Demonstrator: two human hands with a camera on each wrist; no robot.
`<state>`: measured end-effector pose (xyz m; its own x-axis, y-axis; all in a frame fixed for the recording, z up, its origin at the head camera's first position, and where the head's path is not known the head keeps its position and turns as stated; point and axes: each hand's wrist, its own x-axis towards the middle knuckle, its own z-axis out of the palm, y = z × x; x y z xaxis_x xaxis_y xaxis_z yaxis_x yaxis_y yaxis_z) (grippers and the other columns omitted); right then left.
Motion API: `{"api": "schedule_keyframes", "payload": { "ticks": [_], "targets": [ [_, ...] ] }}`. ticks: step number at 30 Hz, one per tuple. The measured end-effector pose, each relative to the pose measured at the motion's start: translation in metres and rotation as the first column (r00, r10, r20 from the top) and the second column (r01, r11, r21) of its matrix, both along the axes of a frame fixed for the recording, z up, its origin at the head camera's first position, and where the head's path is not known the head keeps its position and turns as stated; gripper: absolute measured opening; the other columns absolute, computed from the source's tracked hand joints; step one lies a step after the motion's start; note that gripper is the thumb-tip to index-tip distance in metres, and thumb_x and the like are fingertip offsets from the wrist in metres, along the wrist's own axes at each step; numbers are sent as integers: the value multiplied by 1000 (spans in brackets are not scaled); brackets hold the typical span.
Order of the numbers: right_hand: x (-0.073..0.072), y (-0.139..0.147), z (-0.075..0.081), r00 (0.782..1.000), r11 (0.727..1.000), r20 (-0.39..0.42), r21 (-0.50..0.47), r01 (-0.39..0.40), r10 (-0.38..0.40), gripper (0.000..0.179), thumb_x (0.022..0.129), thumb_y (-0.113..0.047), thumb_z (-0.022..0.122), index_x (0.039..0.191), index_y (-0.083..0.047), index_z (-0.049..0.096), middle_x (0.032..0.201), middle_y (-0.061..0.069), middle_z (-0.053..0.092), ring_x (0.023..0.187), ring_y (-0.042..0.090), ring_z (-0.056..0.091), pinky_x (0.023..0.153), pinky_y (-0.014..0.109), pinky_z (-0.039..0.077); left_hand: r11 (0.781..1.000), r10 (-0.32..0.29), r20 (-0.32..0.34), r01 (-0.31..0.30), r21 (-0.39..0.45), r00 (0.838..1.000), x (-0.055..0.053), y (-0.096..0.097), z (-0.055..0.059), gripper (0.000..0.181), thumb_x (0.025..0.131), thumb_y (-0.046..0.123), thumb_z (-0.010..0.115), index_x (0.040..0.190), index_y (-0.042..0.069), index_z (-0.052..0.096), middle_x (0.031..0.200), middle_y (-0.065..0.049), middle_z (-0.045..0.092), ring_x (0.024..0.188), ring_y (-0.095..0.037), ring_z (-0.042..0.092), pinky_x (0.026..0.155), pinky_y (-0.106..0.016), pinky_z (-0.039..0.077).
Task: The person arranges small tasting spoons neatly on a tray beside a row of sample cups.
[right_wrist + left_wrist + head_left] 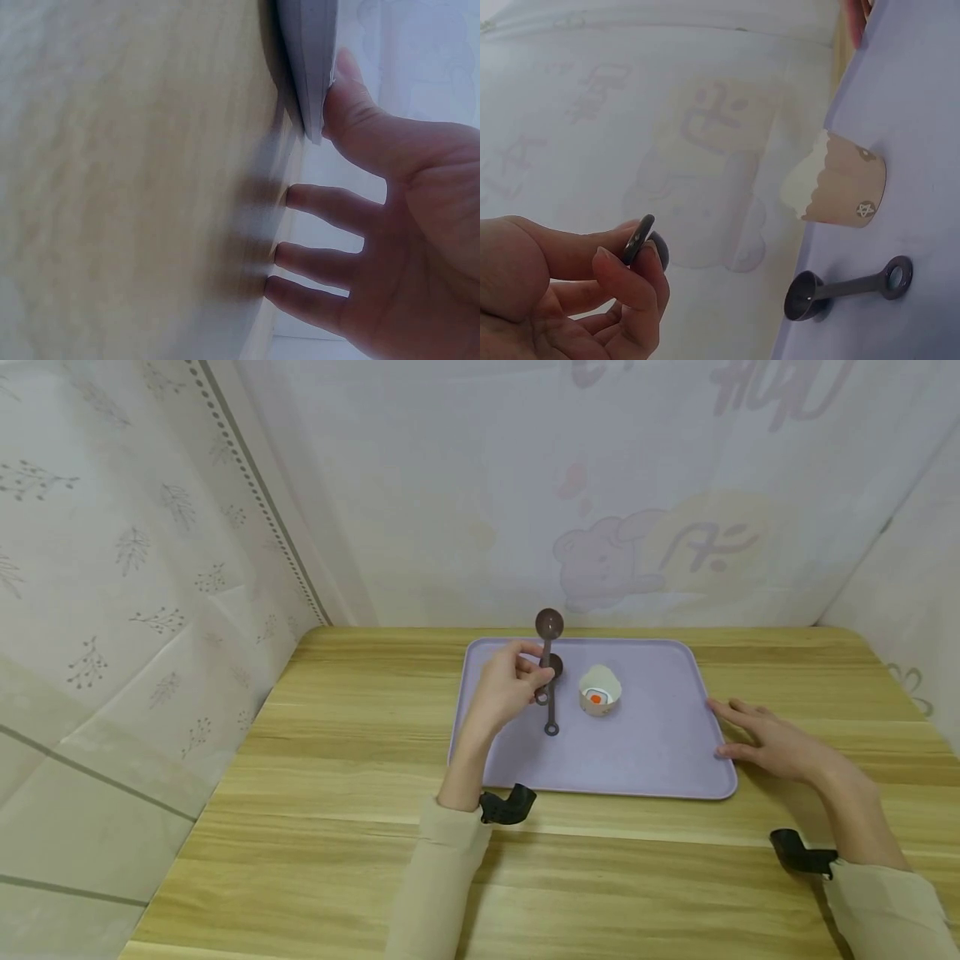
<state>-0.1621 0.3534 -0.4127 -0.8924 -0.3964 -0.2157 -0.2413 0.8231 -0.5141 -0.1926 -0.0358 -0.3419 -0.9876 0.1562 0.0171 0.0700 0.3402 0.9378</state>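
Note:
My left hand point(512, 687) pinches the handle of a dark brown measuring spoon point(550, 625) between thumb and fingers, raised over the purple tray point(645, 752) with its bowl pointing away. Beneath it a second, smaller measuring spoon point(855, 288) lies on the tray, its ringed handle end toward me. To the right of the spoons stands a paper baking cup point(847, 182) with a scalloped rim; inside it shows a white piece with an orange spot point(597, 698). At the tray's right edge my right hand point(787, 745) rests with fingers spread, thumb touching the rim.
The tray sits toward the back of a wooden table point(315, 827). Printed curtains point(450, 502) hang behind the table and along its left side. Black wrist mounts point(508, 805) stick out from both sleeves.

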Motion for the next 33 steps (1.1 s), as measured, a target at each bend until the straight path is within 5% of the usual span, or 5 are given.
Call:
{"api": "schedule_keyframes", "payload": {
  "ticks": [9,33],
  "targets": [
    [1,1,0,1000,1000,13,-6,10,-10,84,96,-35,68,159,-2,22,151,48,12,132,74,5,99,83,14,999,-18,0,18,40,1000,1,13,0,29,93,5,73,120,-1,62,87,-8,64,66,-14,58,58,-24,52],
    [-1,-1,0,1000,1000,8,-18,3,-3,83,96,-33,69,158,-1,23,151,48,13,132,75,5,99,83,14,998,-62,-14,62,19,998,4,48,-11,28,94,8,72,119,1,62,82,-5,63,63,-12,59,56,-22,50]
  ]
}}
